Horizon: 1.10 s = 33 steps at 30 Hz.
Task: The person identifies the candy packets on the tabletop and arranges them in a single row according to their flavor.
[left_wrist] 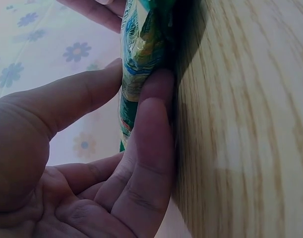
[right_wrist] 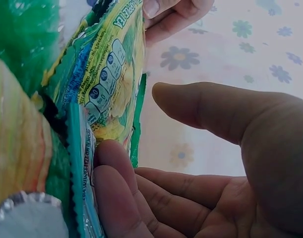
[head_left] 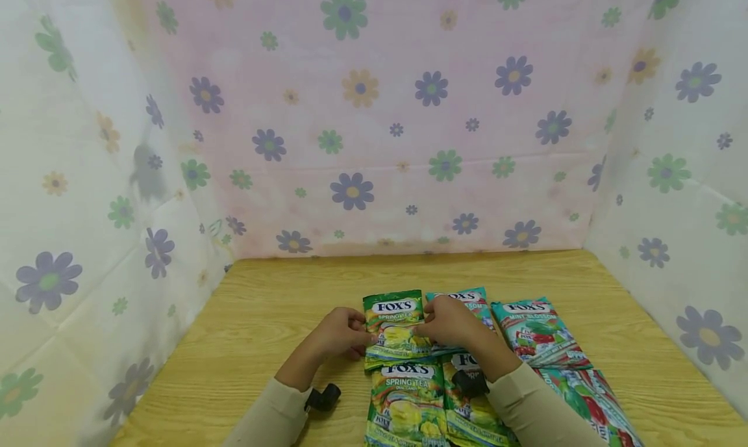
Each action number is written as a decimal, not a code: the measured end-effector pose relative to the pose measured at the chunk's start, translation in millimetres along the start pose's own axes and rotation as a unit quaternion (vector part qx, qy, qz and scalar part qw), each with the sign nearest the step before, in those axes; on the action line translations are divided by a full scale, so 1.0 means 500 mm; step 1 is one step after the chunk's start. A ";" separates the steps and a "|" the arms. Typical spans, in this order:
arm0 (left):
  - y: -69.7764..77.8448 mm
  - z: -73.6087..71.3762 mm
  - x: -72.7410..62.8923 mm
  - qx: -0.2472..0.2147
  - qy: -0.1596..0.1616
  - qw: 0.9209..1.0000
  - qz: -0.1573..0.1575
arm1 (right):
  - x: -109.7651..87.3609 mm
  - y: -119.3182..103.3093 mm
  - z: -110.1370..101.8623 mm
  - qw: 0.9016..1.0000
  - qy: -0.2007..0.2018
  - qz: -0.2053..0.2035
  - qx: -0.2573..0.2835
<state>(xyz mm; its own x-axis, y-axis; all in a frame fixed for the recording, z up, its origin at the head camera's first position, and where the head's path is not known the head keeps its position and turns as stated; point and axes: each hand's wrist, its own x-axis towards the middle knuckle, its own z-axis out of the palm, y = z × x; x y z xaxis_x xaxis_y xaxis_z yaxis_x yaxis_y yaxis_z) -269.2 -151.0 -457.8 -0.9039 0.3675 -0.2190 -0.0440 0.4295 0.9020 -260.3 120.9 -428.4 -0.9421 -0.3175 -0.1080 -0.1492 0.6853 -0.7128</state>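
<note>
A green and yellow Fox's Spring Tea candy bag [head_left: 396, 330] lies face up between my two hands. My left hand [head_left: 341, 333] pinches its left edge; in the left wrist view, the thumb [left_wrist: 87, 91] presses the top and the fingers [left_wrist: 153, 124] sit low against the side, close to the wood. On the other side, my right hand [head_left: 452, 322] has its fingertips [right_wrist: 114, 191] at the bag's right edge, while its thumb [right_wrist: 191, 101] stands off the surface. A teal Mint Blossom candy bag [head_left: 479, 297] lies partly hidden under the right hand.
Nearer me lie two more Spring Tea bags, one on the left [head_left: 406, 405] and one partly under my right forearm [head_left: 476, 414]. Further Mint Blossom bags, one higher [head_left: 540, 336] and one lower [head_left: 590, 401], lie at right. Flowered cloth [head_left: 403, 122] walls the wooden table [head_left: 280, 291].
</note>
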 end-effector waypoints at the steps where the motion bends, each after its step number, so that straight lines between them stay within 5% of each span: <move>1: 0.000 0.000 0.000 -0.001 0.000 1.000 0.000 | 0.000 0.000 0.000 1.000 -0.001 -0.002 0.000; 33: 0.005 -0.008 0.000 -0.010 -0.001 1.000 0.021 | -0.008 -0.012 -0.009 0.999 -0.002 -0.034 0.000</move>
<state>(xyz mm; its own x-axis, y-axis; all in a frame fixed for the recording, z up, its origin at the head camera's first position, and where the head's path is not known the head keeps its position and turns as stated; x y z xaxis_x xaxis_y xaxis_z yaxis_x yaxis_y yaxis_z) -271.0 -153.2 -454.2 -0.9042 0.3865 -0.1819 -0.0151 0.3967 0.9178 -256.9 121.0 -420.5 -0.9289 -0.3650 -0.0625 -0.2122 0.6628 -0.7181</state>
